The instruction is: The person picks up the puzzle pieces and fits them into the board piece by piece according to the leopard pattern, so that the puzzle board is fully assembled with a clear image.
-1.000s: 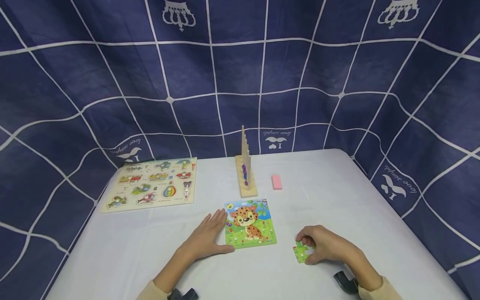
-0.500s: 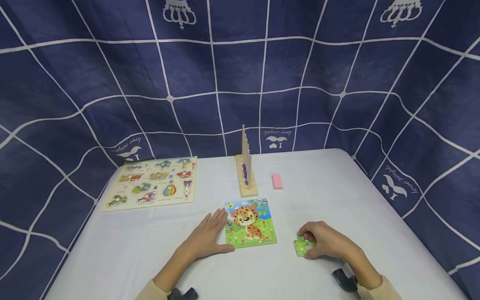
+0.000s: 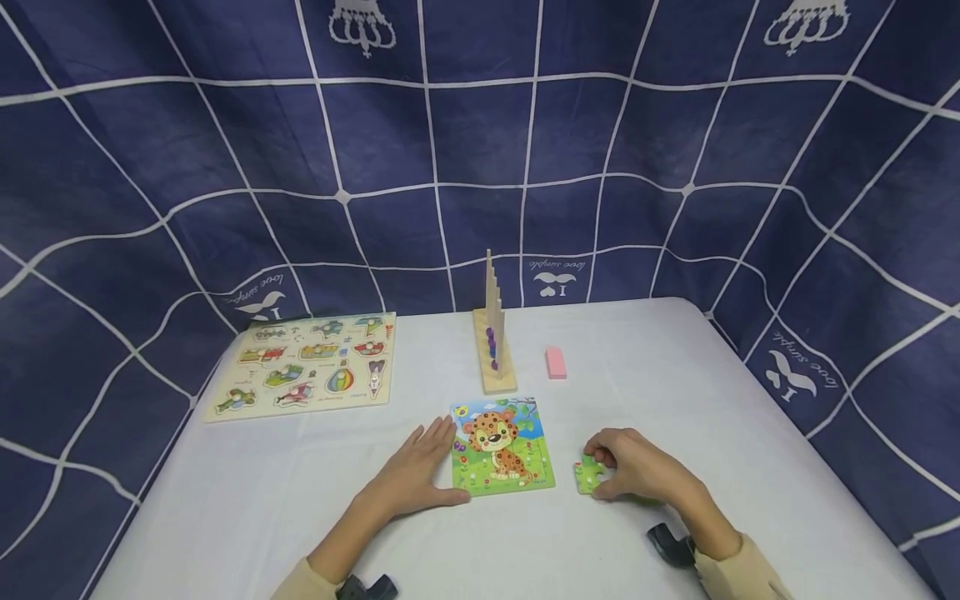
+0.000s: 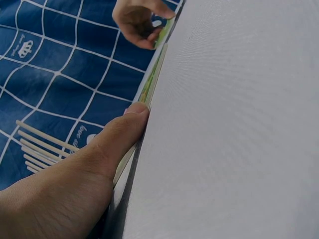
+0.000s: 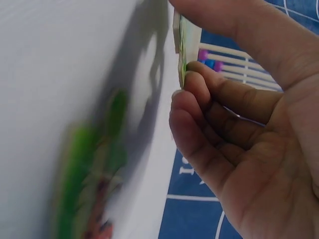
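The leopard jigsaw puzzle (image 3: 501, 446) lies flat in the middle of the white table, its picture bright green and blue. My left hand (image 3: 414, 477) rests at its left side, fingers spread straight along the edge and thumb at the lower left corner; the left wrist view shows that thumb (image 4: 122, 132) against the rim. To the right of the puzzle, my right hand (image 3: 641, 468) pinches a green puzzle piece (image 3: 588, 475) between thumb and fingers. In the right wrist view the piece (image 5: 182, 50) is seen edge-on. A blurred green and red thing (image 5: 82, 184) shows below the hand there.
Behind the puzzle stands a wooden peg rack (image 3: 495, 379) with purple and blue beads. A pink block (image 3: 555, 363) lies to its right. At the back left is a wooden vehicle peg board (image 3: 300, 367). A blue checked cloth (image 3: 480, 133) hangs behind the table.
My right hand has moved left and away from me, carrying the green puzzle piece closer to the leopard puzzle. My left hand has stayed at the puzzle's edge.
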The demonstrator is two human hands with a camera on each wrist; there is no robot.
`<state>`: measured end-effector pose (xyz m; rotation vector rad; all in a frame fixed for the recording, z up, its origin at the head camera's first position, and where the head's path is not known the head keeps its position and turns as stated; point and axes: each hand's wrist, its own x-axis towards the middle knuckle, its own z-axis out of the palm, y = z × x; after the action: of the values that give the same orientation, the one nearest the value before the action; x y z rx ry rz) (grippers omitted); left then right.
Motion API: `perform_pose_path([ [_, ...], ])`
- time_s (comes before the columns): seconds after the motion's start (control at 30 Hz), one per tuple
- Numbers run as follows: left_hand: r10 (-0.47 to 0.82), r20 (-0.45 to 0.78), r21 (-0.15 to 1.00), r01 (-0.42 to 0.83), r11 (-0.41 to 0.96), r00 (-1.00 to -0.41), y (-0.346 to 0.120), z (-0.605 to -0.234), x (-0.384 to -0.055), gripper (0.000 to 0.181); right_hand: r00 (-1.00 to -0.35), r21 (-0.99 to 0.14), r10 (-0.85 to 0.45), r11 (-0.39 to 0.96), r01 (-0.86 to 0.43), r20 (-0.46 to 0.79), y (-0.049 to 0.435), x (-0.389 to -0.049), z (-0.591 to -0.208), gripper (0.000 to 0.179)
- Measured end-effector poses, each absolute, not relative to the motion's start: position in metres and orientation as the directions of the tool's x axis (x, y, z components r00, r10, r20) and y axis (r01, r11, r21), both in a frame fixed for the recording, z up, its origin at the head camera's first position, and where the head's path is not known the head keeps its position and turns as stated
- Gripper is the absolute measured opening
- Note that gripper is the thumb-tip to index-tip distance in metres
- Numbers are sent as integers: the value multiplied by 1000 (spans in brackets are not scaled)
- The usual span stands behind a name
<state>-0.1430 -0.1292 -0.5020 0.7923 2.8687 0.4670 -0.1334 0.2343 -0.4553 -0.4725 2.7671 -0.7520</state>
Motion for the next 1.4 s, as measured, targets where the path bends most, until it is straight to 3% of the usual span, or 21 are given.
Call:
perform_pose_path([
  [0.8,519,-45,326,479,815,-853,-130,-504,-143,114,-880,-452,-474,793,-410,-35,165,-165,-444,47],
  [1.4,526,-36,335,486,808,-850,-130,-502,-142,114,-860,-468,-510,766,-441,-25,135,-167,-444,50],
])
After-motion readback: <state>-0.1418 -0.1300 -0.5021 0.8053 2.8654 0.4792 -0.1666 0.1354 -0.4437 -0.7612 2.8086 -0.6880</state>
